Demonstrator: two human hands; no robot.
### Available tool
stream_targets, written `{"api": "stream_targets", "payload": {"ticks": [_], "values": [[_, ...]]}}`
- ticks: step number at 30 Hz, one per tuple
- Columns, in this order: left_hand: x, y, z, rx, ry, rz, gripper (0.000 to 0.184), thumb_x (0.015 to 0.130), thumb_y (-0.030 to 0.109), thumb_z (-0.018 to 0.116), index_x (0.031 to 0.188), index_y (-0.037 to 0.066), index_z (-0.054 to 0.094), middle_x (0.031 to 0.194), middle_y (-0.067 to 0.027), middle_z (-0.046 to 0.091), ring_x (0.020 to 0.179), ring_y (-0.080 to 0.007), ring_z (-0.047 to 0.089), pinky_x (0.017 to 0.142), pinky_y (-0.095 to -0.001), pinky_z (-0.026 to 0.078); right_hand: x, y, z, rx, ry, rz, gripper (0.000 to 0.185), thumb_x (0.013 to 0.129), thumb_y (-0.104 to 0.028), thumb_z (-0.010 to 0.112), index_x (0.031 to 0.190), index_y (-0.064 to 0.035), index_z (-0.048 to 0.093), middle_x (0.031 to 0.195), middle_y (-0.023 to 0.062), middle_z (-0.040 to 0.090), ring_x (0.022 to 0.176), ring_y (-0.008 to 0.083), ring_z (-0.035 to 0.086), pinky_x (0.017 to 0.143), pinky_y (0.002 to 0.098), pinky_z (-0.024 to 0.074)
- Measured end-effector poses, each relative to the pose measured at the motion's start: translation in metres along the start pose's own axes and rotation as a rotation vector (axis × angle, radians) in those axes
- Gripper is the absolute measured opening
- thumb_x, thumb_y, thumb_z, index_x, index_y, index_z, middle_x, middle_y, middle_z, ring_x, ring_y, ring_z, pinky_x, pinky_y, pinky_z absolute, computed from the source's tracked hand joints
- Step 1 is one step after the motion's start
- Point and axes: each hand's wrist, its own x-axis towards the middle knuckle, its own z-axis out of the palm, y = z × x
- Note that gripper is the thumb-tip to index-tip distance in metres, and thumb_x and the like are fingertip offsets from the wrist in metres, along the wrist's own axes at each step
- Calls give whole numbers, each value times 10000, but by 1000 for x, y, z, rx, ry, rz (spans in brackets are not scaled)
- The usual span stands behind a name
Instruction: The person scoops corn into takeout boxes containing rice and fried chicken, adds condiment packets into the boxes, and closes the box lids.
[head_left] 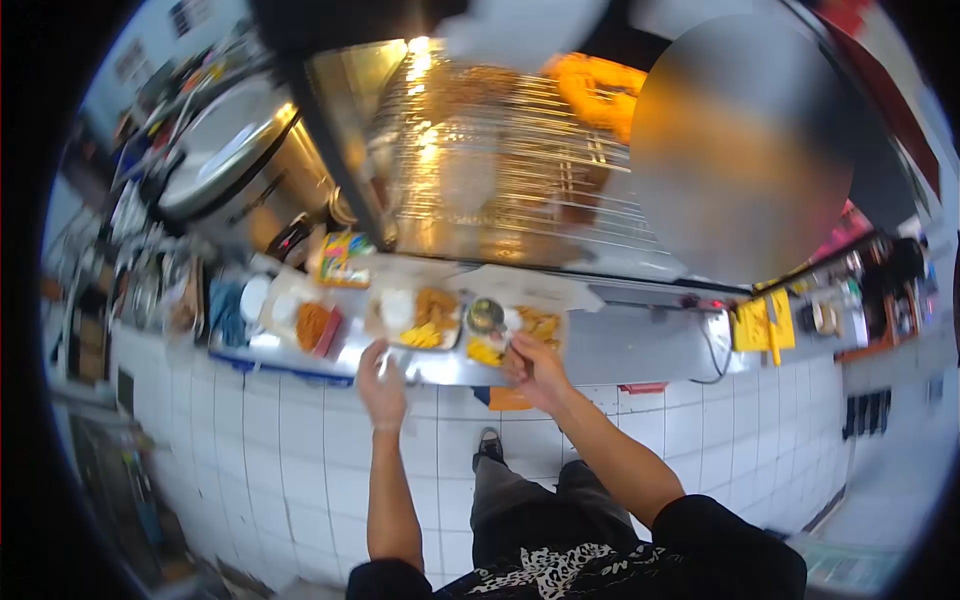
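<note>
The fingers of the right hand are curling at the lower edge of the right-hand open box, near the centre of the frame; I cannot tell what they are gripping. A round dark container is showing just beyond them, above some yellow food. The left hand, blurred, is hovering with fingers loosely apart, just below the middle box, where fried pieces are lying. Farther out, the metal counter is stretching rightward, and a large pot is standing upper left.
</note>
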Motion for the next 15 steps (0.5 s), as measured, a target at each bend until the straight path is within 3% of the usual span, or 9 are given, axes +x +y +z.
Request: {"api": "stream_targets", "payload": {"ticks": [1,4,6,7,9,10,11,13,15], "values": [[-9,-22,1,-97,-3,19,267,911,19,593,1168,-52,615,1133,-147,665,1068,-235,618,975,-353,470,-26,-12,-12,16,-15,10,258,1022,-166,463,1173,8,577,627,-22,394,564,101,355,552,254,313],[-48,-30,10,-209,60,-217,265,980,98,571,1179,-74,590,1155,-163,638,1084,-230,599,953,-358,496,-109,-42,-84,111,-25,-73,185,1002,-174,479,1048,-37,594,608,-17,399,562,104,381,545,253,310],[-76,-46,19,-150,108,-262,327,987,168,588,1219,-61,561,1173,-148,601,1096,-242,577,975,-376,477,-158,-66,-153,237,166,-273,183,989,-182,478,1011,-51,603,596,-8,406,549,106,394,539,257,322],[-87,-61,26,-323,162,-347,339,968,182,617,1211,-49,566,1183,-131,594,1100,-244,572,958,-389,470,-178,-77,-191,305,251,-358,183,983,-186,478,992,-58,608,589,-4,410,543,107,400,536,260,328],[-104,-72,35,-233,210,-386,346,940,167,611,1216,-36,558,1184,-127,605,1069,-228,577,901,-375,474,-206,-114,-264,217,800,-764,197,951,-168,455,956,-62,621,589,13,451,517,107,408,507,267,338],[-108,-84,38,-166,254,-408,381,921,165,619,1237,-32,542,1184,-138,611,1035,-216,583,873,-348,481,-224,-143,-295,124,929,-841,191,938,-157,451,931,-63,618,596,20,475,507,108,415,493,267,341],[-112,-100,38,25,226,-248,348,935,187,598,1205,-32,582,1157,-139,635,1025,-229,598,885,-354,483,-244,-176,-326,23,1050,-911,187,926,-146,448,906,-64,614,603,27,499,498,109,422,480,267,345],[-122,-112,48,418,206,60,333,964,230,556,1140,-32,663,1103,-140,683,1005,-256,627,910,-366,486,-263,-241,-385,-9,1091,-911,214,920,-167,462,956,-54,640,625,30,533,500,108,435,450,262,330],[-141,-40,71,326,258,-236,283,934,189,572,1100,-15,675,1137,-151,680,1055,-254,627,975,-367,451,-258,-312,-448,-76,1141,-887,250,936,-207,467,988,-52,656,645,36,559,504,106,450,434,250,321]]}}
